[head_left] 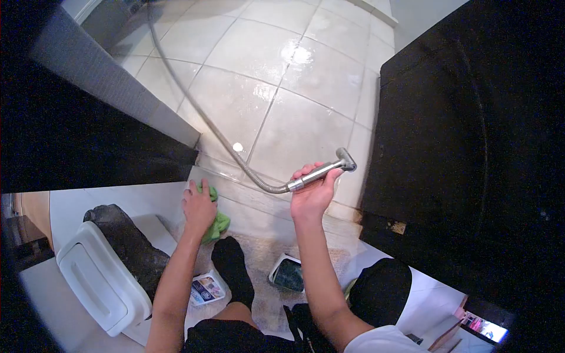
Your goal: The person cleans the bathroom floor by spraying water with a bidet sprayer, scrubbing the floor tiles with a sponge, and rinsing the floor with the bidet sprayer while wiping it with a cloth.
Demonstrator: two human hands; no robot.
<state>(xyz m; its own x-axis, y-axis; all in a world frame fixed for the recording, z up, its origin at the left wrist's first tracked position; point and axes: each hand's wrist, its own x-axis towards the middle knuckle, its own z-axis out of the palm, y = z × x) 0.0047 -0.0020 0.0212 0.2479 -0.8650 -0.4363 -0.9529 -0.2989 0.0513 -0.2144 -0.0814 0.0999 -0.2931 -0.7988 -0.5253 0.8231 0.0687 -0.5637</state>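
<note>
1. Nearest me, my black-socked foot (232, 265) rests on the beige mat (261, 246). A labelled container (207, 288) lies near the mat's left edge; a white tub (287, 273) with something dark inside sits toward its right side.

2. My left hand (200, 207) is palm down, fingers bent and partly closed over a bunched green cloth (219, 226). The cloth shows past my fingertips and below my wrist, at the left end of the pale ledge (259, 203), beyond the mat's far edge.

3. My right hand (312, 197) is curled closed around the handle of a metal sprayer (321, 175), above the near edge of the tiled floor (321, 70). Its head points right; I cannot tell whether water is running.

4. Farther off, the hose (194, 103) arcs to the floor's far left corner, and the tiles shine, apparently wet.

5. I judge this to be a rinse-and-wipe step along the ledge. The next move calls for firm pressure on the cloth and a steady, well-aimed sprayer.
</note>
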